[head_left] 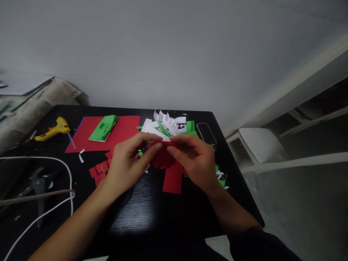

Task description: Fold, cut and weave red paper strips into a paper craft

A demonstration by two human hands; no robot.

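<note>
Between my two hands is a piece of red paper (163, 159), pinched along its upper edge above the middle of the black table. My left hand (132, 156) grips it with thumb and forefinger. From the other side my right hand (194, 154) pinches the same edge, the fingertips of both hands almost meeting. The lower part of the paper looks layered or cut, but it is dark and blurred. Under it lies a flat red paper strip (173, 179). Beside my left wrist are small red paper pieces (99, 172), partly hidden by the hand.
A yellow glue gun (56, 130) lies at the left near a large red sheet (81, 134) bearing folded green paper (103, 127). White paper scraps (170, 123) are heaped behind my hands. A phone (206, 134) lies at the right. Scissors (39, 185) and a white cable (70, 174) are front left.
</note>
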